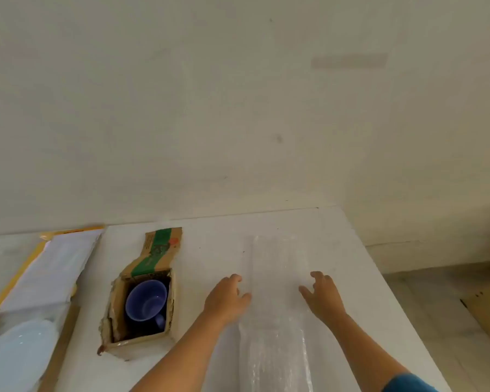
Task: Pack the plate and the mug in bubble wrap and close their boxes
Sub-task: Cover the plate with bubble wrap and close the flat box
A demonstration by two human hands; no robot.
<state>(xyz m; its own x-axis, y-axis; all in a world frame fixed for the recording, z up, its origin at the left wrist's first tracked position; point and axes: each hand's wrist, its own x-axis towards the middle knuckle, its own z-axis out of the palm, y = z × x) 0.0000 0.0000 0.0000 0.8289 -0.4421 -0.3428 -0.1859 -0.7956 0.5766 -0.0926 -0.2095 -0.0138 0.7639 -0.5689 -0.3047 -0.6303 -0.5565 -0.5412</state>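
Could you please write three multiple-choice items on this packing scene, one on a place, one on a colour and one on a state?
1. Where is the mug?
A. On the bubble wrap
B. Inside the small cardboard box
C. On the plate

2. What colour is the mug?
A. Blue
B. Red
C. Green

3. How does the small cardboard box stand?
A. Closed
B. Taped shut
C. Open, flap up

Answers:
1 B: the mug sits down in the small box, left of the bubble wrap spread flat on the table.
2 A: its inside and handle show blue.
3 C: the printed flap is folded back, and the left hand and right hand rest at the wrap's edges, not on the box. The plate lies in its own open box at the far left.
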